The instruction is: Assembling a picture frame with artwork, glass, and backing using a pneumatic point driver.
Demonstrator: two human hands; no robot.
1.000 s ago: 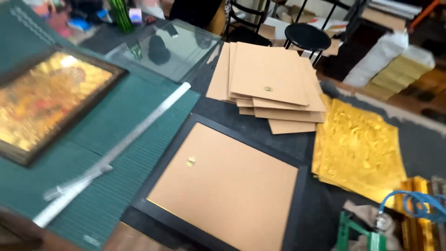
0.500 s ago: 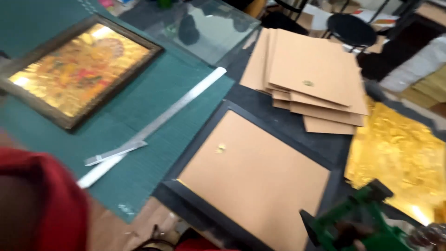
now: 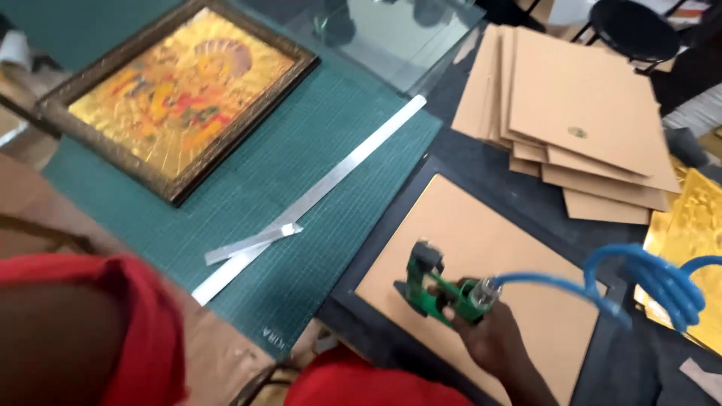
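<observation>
My right hand (image 3: 492, 338) is shut around a green air-powered stapling tool (image 3: 436, 289), whose nose rests over the near left part of a brown backing board (image 3: 496, 225). The board lies inside a black picture frame (image 3: 376, 334), face down. A coiled blue hose (image 3: 647, 278) runs from the tool off to the right. My left hand is out of view; only a red sleeve and upper arm (image 3: 90, 331) show at the lower left.
A green cutting mat (image 3: 301, 143) carries a long metal ruler (image 3: 338, 173) and a framed golden picture (image 3: 180, 90). A glass pane (image 3: 398, 34) lies at the back. Several loose brown boards (image 3: 579, 98) are stacked at right, above gold sheets (image 3: 692, 218). A black stool (image 3: 635, 26) stands behind.
The green tool came up from the lower right edge and now sits over the backing board in my right hand. The view shifted left and down, bringing the red sleeve in.
</observation>
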